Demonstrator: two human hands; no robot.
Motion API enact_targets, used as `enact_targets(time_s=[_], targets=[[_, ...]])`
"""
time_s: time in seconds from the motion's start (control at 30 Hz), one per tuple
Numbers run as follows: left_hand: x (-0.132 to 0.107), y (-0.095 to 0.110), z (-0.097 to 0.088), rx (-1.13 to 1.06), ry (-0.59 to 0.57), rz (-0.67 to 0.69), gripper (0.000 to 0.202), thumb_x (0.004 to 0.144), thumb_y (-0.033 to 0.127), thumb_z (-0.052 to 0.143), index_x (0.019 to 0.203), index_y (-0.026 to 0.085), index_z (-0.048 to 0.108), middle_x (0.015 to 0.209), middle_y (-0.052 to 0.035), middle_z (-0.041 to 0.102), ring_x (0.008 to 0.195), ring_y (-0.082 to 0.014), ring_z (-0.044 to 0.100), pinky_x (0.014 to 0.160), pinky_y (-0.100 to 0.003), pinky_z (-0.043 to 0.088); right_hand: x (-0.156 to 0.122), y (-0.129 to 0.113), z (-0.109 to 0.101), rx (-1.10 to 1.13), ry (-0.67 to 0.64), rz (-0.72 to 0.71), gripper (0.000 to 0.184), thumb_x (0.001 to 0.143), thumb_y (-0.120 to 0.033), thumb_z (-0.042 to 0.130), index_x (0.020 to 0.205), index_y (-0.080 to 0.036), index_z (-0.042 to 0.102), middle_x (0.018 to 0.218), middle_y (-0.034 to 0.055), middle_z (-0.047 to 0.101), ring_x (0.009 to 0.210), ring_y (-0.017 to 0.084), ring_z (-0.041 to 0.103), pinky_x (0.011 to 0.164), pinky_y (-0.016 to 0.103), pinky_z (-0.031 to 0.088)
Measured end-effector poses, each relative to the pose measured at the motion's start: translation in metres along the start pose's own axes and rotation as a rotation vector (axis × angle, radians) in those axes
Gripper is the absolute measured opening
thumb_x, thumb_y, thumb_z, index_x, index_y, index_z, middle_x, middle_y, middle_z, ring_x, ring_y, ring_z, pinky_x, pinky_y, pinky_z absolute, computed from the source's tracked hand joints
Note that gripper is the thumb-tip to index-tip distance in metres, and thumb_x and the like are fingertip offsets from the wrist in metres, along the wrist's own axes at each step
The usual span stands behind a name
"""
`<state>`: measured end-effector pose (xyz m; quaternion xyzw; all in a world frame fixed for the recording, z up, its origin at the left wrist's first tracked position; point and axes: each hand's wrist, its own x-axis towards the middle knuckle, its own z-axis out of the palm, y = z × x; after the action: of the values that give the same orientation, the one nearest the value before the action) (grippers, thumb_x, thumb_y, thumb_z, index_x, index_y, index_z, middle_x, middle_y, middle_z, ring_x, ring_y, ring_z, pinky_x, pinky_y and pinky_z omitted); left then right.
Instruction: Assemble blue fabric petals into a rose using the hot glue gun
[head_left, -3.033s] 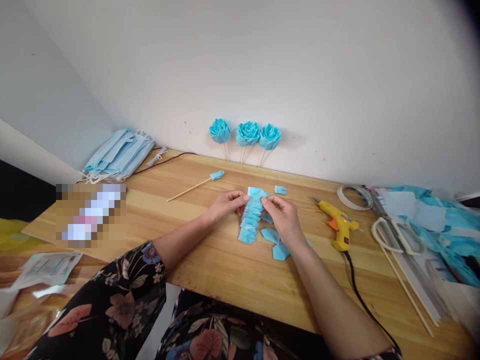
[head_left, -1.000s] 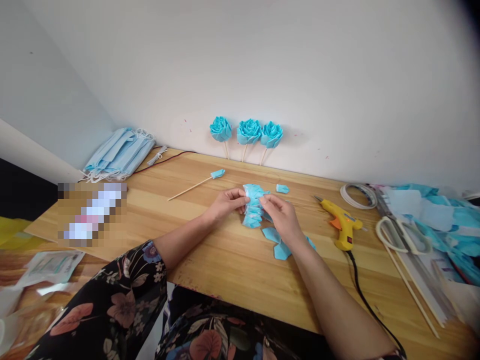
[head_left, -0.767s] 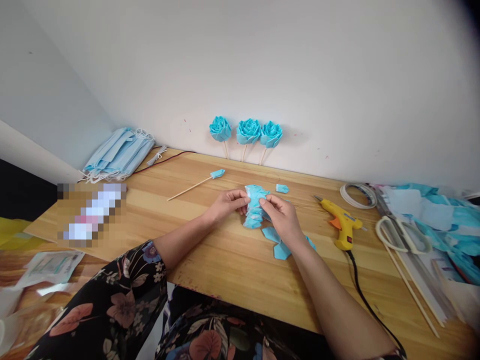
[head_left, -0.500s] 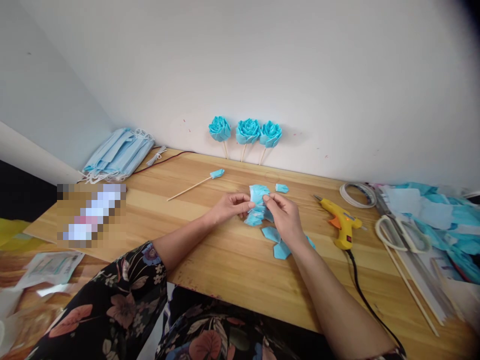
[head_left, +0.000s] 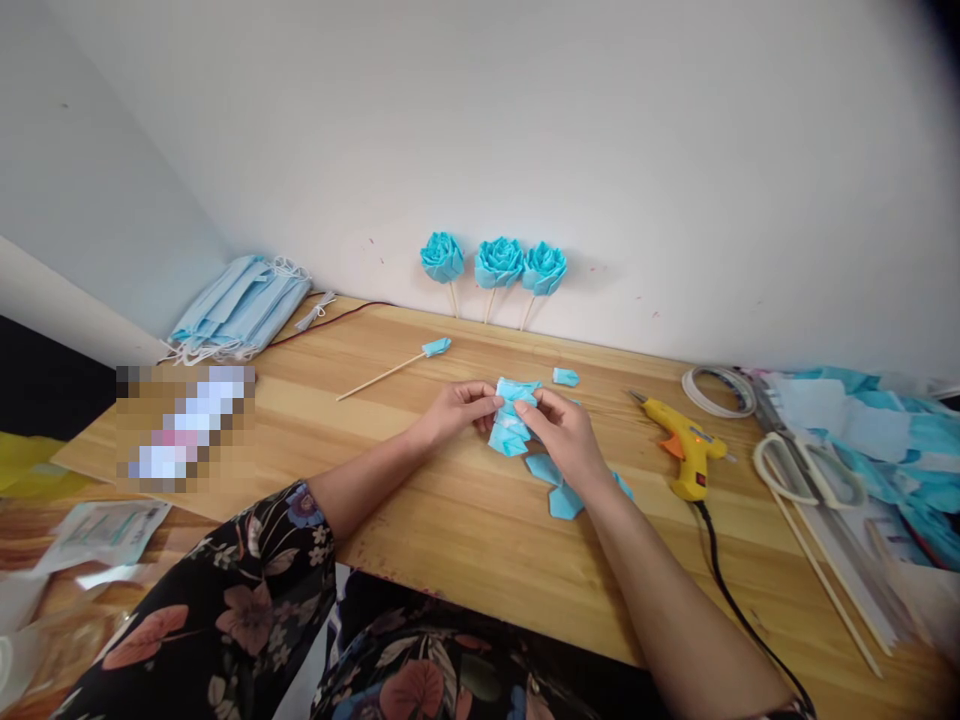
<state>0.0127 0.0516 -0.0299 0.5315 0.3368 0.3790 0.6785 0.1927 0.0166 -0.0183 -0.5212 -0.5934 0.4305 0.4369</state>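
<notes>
Between my two hands is a strip of folded blue mask fabric [head_left: 512, 432], creased into overlapping pointed petals. My left hand [head_left: 461, 410] pinches its left edge between thumb and fingers. With thumb and forefinger, my right hand [head_left: 561, 432] grips the right side. Cut blue fabric pieces [head_left: 564, 502] lie on the table under and beside my right hand, partly hidden by it. A small folded blue petal [head_left: 565, 377] rests just beyond. Farther left lies a wooden stick [head_left: 379, 377] with a blue fabric bud [head_left: 436, 347] on its end.
Three blue fabric flowers [head_left: 499, 263] on sticks lean against the wall. A yellow glue gun [head_left: 686, 450], scissors [head_left: 810, 470], a white roll [head_left: 718, 392] and blue fabric scraps [head_left: 877, 420] are on the right. Stacked face masks [head_left: 236, 305] lie back left, near a blurred-out object [head_left: 187, 425].
My right thumb has shifted left and slightly down across the fabric strip. Both hands still hold it, and the strip's upper part sits a little lower. The view has moved slightly.
</notes>
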Motion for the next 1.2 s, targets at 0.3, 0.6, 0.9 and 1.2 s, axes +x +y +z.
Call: enact_targets(time_s=[0.3,0.6,0.9,1.2], targets=[[-0.001,0.0036,0.0005,0.048,-0.046,0.01,0.046,0.081,0.057,0.063,0.071,0.013,0.059,0.061,-0.0001,0.058,0.057,-0.0094,0.054,0.058,-0.022,0.041,0.0004,0.0,-0.0007,-0.067,0.086,-0.06,0.039,0.087,-0.043,0.057,0.06,-0.021,0.039,0.059,-0.0054,0.031,0.056,0.011,0.031,0.053,0.026,0.026],[-0.0005,-0.0008,-0.0013,0.02,-0.04,-0.001,0.038,0.075,0.049,0.074,0.078,0.012,0.063,0.064,0.0,0.061,0.059,-0.0086,0.054,0.06,-0.022,0.041,0.0,-0.0011,-0.0009,-0.013,0.145,-0.058,0.046,0.092,-0.052,0.05,0.06,-0.021,0.039,0.061,-0.003,0.035,0.06,0.012,0.033,0.056,0.027,0.029],[0.0006,-0.0025,-0.0006,-0.067,0.067,0.022,0.038,0.075,0.05,0.074,0.076,0.013,0.062,0.064,0.0008,0.06,0.058,-0.0082,0.054,0.063,-0.023,0.043,0.0012,-0.0039,0.0004,0.009,0.028,-0.018,0.036,0.084,-0.047,0.06,0.063,-0.02,0.048,0.062,-0.0035,0.038,0.06,0.012,0.036,0.057,0.026,0.03],[-0.0002,0.002,-0.0008,0.015,-0.01,0.029,0.042,0.082,0.055,0.063,0.074,0.014,0.059,0.065,-0.0002,0.06,0.059,-0.0093,0.053,0.062,-0.024,0.042,-0.0004,-0.0026,-0.0004,0.004,0.072,-0.015,0.037,0.085,-0.046,0.058,0.061,-0.02,0.046,0.06,-0.0037,0.036,0.058,0.012,0.034,0.054,0.026,0.029]])
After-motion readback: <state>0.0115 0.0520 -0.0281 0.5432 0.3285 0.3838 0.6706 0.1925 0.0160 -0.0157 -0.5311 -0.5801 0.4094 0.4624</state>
